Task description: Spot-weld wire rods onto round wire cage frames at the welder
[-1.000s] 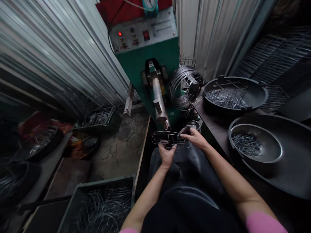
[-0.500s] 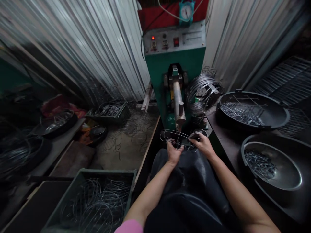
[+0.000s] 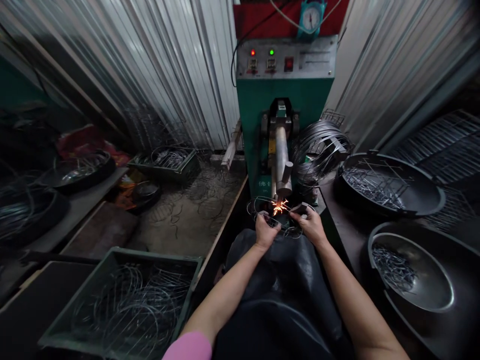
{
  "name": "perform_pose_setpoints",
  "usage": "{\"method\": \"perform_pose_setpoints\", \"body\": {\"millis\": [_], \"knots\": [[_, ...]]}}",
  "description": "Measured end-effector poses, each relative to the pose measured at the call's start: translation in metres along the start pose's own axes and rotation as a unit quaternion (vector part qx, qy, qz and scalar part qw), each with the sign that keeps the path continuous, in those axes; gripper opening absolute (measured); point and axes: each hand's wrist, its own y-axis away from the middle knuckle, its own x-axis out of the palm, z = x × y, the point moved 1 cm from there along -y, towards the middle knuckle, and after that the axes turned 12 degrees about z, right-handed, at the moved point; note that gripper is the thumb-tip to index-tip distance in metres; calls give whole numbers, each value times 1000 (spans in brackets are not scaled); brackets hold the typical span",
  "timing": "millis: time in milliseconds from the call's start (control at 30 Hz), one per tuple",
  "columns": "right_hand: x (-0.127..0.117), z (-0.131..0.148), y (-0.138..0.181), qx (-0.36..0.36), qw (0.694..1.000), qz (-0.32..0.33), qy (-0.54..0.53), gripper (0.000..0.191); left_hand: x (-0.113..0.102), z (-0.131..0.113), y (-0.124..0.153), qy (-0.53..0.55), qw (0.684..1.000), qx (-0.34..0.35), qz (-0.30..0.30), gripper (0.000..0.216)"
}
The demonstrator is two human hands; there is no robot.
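Note:
Both hands hold a round wire frame (image 3: 252,206) at the tip of a green spot welding machine (image 3: 285,92). My left hand (image 3: 267,231) is closed on the frame's near left side. On the right side, my right hand (image 3: 310,226) pinches the wire, with a small dark flat block (image 3: 301,208) at its fingers. Orange sparks (image 3: 279,206) burst between the hands, just under the welder's metal arm (image 3: 282,160). The glare hides the spot where the wires meet the electrode.
A green crate (image 3: 123,255) of wire rings stands at lower left. To the right are a dark pan (image 3: 423,187) with short wire pieces and a metal bowl (image 3: 435,270) with more pieces. A wire coil (image 3: 322,145) hangs beside the machine.
Sparks have appeared at the welder's tip, and a green light is now lit on the panel. The view has shifted a little; both hands keep their hold on the wire frame.

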Motion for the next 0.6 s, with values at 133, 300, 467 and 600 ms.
{"method": "perform_pose_setpoints", "body": {"millis": [133, 300, 467, 600], "knots": [[0, -3, 0, 40, 996, 3, -82, 25, -2, -3, 1, -9, 1000, -17, 0, 49], [-16, -23, 7, 95, 942, -119, -300, 33, -5, 5, 5, 42, 998, -42, -18, 46], [-20, -28, 16, 53, 946, -166, -275, 34, -2, 17, 10, 209, 972, -103, -32, 44], [-9, -17, 14, 24, 975, -92, -200, 34, 1, 17, 14, 283, 952, -109, -33, 44]]}}
